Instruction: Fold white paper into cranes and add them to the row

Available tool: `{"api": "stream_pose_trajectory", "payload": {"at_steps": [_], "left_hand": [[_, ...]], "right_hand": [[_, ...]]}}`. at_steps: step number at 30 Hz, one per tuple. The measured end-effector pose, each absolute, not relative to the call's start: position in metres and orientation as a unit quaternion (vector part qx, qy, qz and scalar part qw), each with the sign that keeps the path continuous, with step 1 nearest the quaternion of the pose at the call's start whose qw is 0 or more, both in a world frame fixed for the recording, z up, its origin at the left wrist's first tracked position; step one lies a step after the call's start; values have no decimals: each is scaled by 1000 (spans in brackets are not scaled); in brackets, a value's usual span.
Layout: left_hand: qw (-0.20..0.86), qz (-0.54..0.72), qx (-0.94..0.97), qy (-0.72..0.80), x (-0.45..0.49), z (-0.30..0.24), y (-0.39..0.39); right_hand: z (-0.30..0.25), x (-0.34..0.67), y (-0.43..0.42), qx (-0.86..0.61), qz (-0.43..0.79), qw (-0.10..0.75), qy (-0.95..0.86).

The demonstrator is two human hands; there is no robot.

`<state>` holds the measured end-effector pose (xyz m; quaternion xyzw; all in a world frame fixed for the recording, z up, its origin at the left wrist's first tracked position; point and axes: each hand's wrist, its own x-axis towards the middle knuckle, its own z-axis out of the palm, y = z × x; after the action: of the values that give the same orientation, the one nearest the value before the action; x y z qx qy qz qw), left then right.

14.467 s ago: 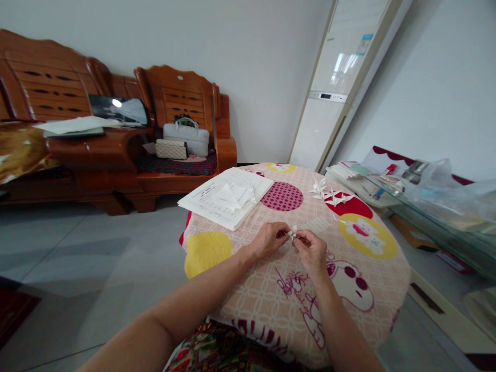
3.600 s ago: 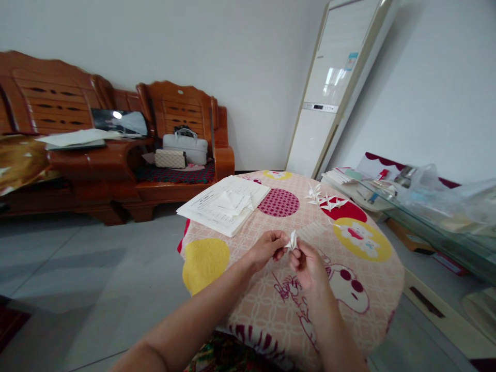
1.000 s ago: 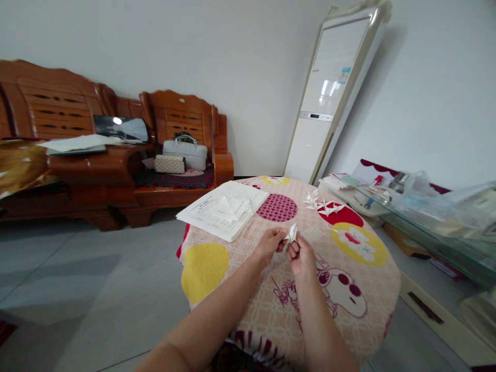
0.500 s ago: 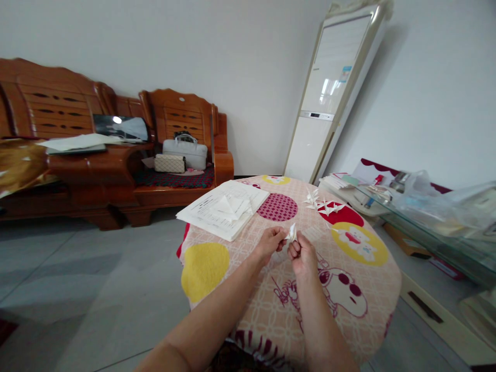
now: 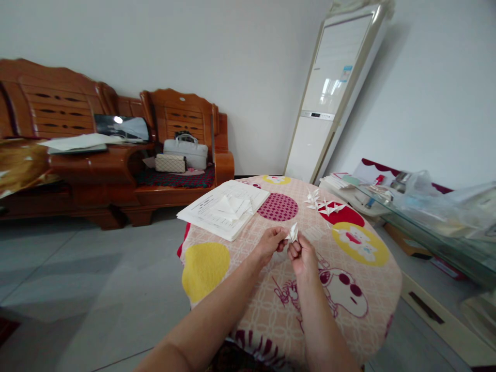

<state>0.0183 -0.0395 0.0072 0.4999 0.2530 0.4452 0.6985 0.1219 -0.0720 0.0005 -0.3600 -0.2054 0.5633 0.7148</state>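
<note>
Pinching a white crane (image 5: 293, 233) of folded paper with both hands, over the middle of the table (image 5: 372, 325). Gripping the crane's left tip with the left hand (image 5: 270, 245), pressing thumb and fingertips together on the paper. Gripping the crane's right side with the right hand (image 5: 303, 256), closing thumb against bent fingers and curling the rest toward the palm. Hiding part of the crane's lower edge behind those fingers. Seeing other cranes (image 5: 330, 210) toward the table's far right, gathered on and beside a red patch (image 5: 349, 219). Finding a printed paper stack (image 5: 201, 214) at the table's far left, topped with a folded sheet (image 5: 232, 207). Facing, beyond the table and to its left, a wooden chair (image 5: 223, 165) bearing a grey bag (image 5: 188, 153) and a quilted purse (image 5: 170, 164). Spotting a bench (image 5: 62, 108) farther left of the table. Looking past the table's far edge to a tall air conditioner (image 5: 310, 142). Noting, right of the table, a glass shelf (image 5: 437, 232) with a clear plastic bag (image 5: 416, 194) on it.
</note>
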Motion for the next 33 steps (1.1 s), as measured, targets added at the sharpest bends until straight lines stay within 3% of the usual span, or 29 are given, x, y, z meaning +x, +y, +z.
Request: {"api": "stream_pose_trajectory", "payload": {"at_steps": [11,18,33], "left_hand": [[640,465,549,269,15,8,-39],[733,465,445,221,17,9,-41],[799,448,351,195,20,0,-38]], "right_hand": [[6,118,-77,-370,527,726,-241],[4,120,-74,-349,568,713,-218],[-2,123,-72,-341,617,685,-186]]}}
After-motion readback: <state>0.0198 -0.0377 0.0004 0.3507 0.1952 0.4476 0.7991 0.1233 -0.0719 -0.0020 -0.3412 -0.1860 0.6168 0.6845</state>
